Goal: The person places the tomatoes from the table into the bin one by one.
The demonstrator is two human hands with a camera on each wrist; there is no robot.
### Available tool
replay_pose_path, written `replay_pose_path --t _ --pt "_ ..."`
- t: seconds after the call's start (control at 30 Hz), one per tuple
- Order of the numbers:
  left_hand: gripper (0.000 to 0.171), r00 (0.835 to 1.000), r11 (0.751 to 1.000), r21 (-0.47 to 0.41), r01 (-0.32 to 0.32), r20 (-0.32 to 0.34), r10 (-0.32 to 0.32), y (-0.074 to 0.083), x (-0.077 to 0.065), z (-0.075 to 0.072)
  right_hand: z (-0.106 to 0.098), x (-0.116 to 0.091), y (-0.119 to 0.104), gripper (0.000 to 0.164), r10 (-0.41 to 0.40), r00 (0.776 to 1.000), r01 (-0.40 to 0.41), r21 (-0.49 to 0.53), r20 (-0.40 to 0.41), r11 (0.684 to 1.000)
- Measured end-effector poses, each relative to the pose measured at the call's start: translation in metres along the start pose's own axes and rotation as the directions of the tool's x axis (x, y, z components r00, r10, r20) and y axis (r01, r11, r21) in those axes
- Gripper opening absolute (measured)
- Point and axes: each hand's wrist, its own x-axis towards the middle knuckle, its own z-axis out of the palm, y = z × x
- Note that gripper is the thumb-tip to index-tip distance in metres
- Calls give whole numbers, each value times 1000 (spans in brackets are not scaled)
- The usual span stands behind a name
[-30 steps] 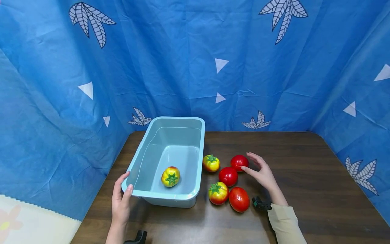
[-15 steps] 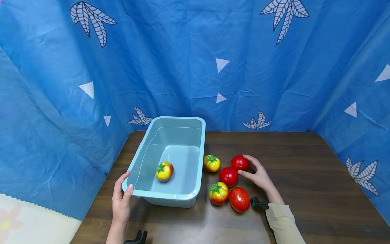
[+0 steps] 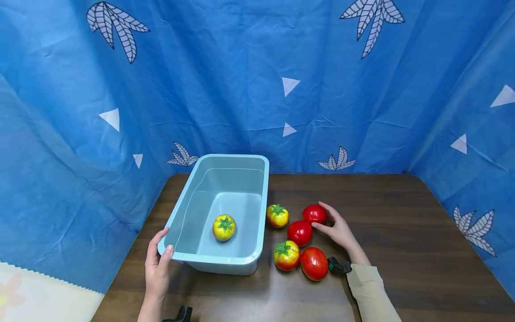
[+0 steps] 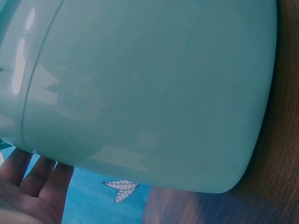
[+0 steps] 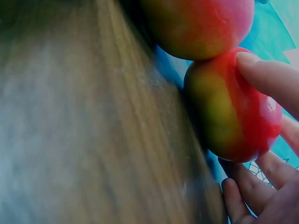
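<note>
Left grip (image 3: pixel 157 273): closed on the near left corner of the bin (image 3: pixel 229 175), thumb at the rim, fingers outside.
Right grip (image 3: pixel 337 227): thumb and fingers around the far red fruit (image 3: pixel 315 213), spread about as wide as it, touching; fruit right of the bin.
Bin: one, left on the desk (image 3: pixel 402 223), with one leafy fruit (image 3: pixel 224 227) inside.
Red fruit: three, including a middle red (image 3: pixel 299 233) and a near red (image 3: pixel 314 264).
Leafy fruit outside: two, a far leafy (image 3: pixel 277 216) and a near leafy (image 3: pixel 287 255).
</note>
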Motion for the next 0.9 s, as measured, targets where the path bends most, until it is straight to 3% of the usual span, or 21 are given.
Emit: replay_pose_path --t 0.37,0.7,0.9 --pt "44 999 999 -22 -43 17 44 -2 1 -1 0 4 -5 75 60 998 -60 11 -36 998" --pt "43 998 998 36 57 -16 -57 3 1 0 -7 1 -18 74 64 997 -62 34 -44 997" --pt "44 1000 1000 -1 9 6 -9 1 1 0 -14 -1 -36 75 59 997 -56 61 -46 997"
